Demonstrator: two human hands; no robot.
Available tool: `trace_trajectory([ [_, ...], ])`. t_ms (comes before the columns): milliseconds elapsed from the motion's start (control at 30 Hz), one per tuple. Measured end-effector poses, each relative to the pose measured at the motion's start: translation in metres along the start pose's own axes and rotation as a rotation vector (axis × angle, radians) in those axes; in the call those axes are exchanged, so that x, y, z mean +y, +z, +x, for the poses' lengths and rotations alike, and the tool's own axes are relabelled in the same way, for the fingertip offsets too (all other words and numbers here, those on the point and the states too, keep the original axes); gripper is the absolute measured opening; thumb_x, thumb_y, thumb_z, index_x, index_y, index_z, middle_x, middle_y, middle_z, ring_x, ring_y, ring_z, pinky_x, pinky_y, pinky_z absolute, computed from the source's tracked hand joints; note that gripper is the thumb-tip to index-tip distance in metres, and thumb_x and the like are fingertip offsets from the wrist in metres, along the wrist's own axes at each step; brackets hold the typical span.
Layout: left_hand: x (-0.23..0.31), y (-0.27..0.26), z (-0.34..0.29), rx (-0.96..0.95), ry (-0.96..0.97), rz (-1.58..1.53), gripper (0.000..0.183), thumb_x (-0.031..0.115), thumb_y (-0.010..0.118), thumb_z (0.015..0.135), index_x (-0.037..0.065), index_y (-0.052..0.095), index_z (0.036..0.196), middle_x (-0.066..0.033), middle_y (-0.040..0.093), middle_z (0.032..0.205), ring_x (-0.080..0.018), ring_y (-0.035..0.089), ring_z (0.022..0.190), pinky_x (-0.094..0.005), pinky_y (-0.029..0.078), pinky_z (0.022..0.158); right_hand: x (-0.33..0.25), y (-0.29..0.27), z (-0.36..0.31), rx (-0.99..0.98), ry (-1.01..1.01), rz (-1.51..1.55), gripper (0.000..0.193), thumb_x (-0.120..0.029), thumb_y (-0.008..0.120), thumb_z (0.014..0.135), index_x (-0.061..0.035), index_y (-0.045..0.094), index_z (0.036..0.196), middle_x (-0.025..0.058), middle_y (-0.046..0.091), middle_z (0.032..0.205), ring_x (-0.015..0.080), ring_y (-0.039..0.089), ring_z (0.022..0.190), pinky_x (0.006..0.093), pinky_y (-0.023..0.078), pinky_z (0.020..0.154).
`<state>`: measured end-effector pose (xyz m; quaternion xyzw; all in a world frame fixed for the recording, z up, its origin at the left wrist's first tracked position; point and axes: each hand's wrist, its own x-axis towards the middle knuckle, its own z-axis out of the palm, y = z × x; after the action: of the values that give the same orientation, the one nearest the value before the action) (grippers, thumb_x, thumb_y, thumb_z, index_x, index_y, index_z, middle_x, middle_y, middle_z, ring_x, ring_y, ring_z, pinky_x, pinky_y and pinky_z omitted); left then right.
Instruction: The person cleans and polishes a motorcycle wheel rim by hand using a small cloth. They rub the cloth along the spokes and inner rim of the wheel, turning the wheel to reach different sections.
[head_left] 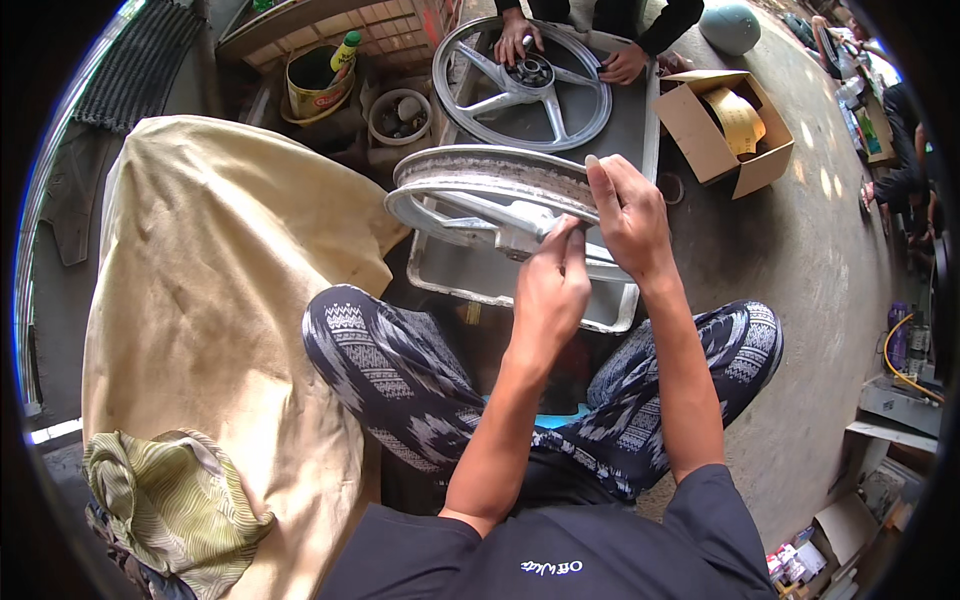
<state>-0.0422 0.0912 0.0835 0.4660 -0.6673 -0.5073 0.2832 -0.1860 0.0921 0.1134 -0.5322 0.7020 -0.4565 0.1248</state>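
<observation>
A grey-white spoked motorcycle wheel rim (480, 168) is tilted up in front of me, over the near part of a shallow tray (520, 298). My right hand (636, 218) is closed around its right edge, thumb up against the rim. Lower and to the left, my left hand (555, 285) has its fingers bent and pressed together against a spoke near the hub. Whether a small thing is pinched under those fingertips is hidden. A second wheel rim (480, 102) lies flat at the far end of the tray, with another person's hands (518, 38) on its hub and edge.
An open cardboard box (690, 130) holding a yellow roll (735, 122) stands right of the tray. To the left are a bucket with a bottle (345, 52), a round tub (372, 125) and a tan cloth cover (220, 270). A grey ball-like object (729, 27) sits far right.
</observation>
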Motion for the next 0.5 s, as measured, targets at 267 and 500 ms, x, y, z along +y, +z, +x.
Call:
trace_trajectory([
  [267, 0.006, -0.005, 0.001, -0.060, -0.022, -0.043, 0.045, 0.028, 0.045, 0.108, 0.002, 0.063, 0.139, -0.0262, 0.062, 0.138, -0.0428, 0.056, 0.133, -0.0439, 0.044, 0.113, 0.000, 0.000, -0.001, -0.003, 0.006, 0.013, 0.042, -0.040, 0.055, 0.107, -0.0019, 0.070, 0.096, 0.0139, 0.067, 0.088, 0.0363, 0.067, 0.082, 0.0431, 0.050, 0.074],
  [500, -0.032, -0.009, 0.025, -0.091, -0.225, 0.107, 0.048, 0.031, 0.043, 0.107, 0.003, 0.062, 0.140, -0.0263, 0.066, 0.132, -0.0439, 0.061, 0.126, -0.0462, 0.047, 0.109, -0.007, 0.005, 0.003, -0.015, 0.001, 0.008, 0.042, -0.041, 0.055, 0.107, -0.0024, 0.071, 0.097, 0.0128, 0.068, 0.090, 0.0352, 0.068, 0.083, 0.0419, 0.051, 0.075],
])
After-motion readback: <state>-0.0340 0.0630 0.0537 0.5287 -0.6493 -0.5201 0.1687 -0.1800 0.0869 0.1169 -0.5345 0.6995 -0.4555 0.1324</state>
